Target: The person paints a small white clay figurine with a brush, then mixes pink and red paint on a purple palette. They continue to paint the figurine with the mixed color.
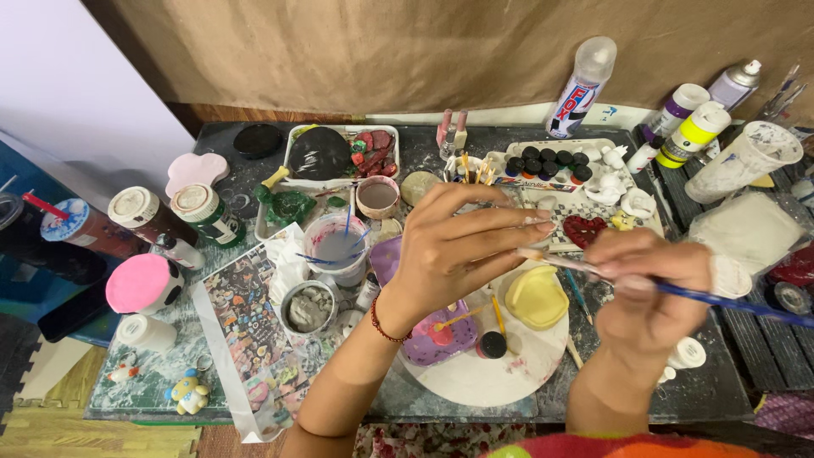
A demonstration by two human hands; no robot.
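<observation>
Brushwork was the step I judged in hand: my right hand (649, 293) clamped a blue paintbrush (729, 301) at centre-right, my left hand's (458, 250) fingers spread, touching its tip. Next I would need paint from the purple palette (441, 339) below.

The blue glossy plastic paintbrush handle (729, 301) looks smooth; the round white paint-smeared board (500, 373) seems matt; the far brown paper backdrop (407, 51) is creased and dull.

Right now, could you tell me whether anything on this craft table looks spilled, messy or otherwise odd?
Nothing looks knocked over. The dark table is smeared with dried white paint, most heavily at its left front, near the small figurine. The right hand holds a blue-handled brush, its tip at the left hand fingers.
</observation>
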